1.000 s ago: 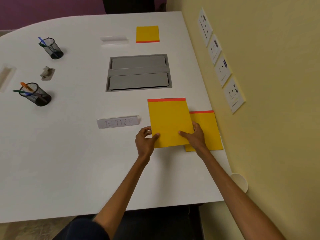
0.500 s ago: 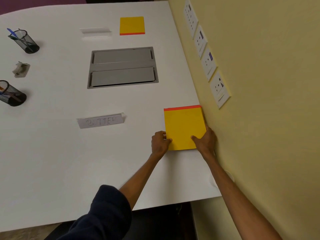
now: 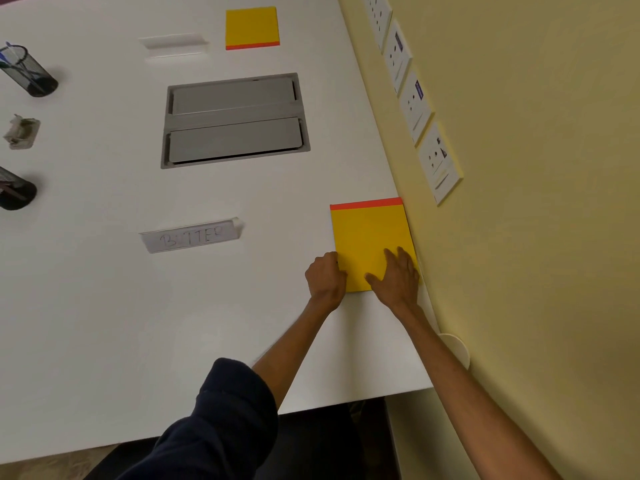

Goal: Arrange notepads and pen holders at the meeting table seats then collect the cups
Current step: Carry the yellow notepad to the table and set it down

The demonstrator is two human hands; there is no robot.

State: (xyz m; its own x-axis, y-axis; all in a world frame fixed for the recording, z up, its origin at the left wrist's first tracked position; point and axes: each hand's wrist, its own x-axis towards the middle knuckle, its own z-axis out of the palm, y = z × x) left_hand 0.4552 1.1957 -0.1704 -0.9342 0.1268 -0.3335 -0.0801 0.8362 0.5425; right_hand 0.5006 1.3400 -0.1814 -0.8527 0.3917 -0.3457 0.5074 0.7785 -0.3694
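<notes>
Head view: yellow wall point(image 3: 519, 237) hard against the desk point(image 3: 104, 323) edge, four sockets point(image 3: 440, 161) on it, grey hatch point(image 3: 235, 121) mid-desk, name card point(image 3: 192, 235) nearer. Two yellow notepads, red-edged: far notepad point(image 3: 252, 27) alone, near notepad point(image 3: 370, 237) at the wall. Left hand point(image 3: 325, 277) pinching its left edge, right hand point(image 3: 398, 275) flat on top. Two mesh holders point(image 3: 29, 74) left.

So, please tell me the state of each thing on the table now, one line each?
near notepad: flat at the table's wall edge, under both hands
left hand: gripping its left edge
right hand: pressed flat on top
far notepad: flat, untouched
cable box: both flaps shut
name card: standing, reads BUTTER
pen holders: upright
cup: mostly hidden behind the right arm
</notes>
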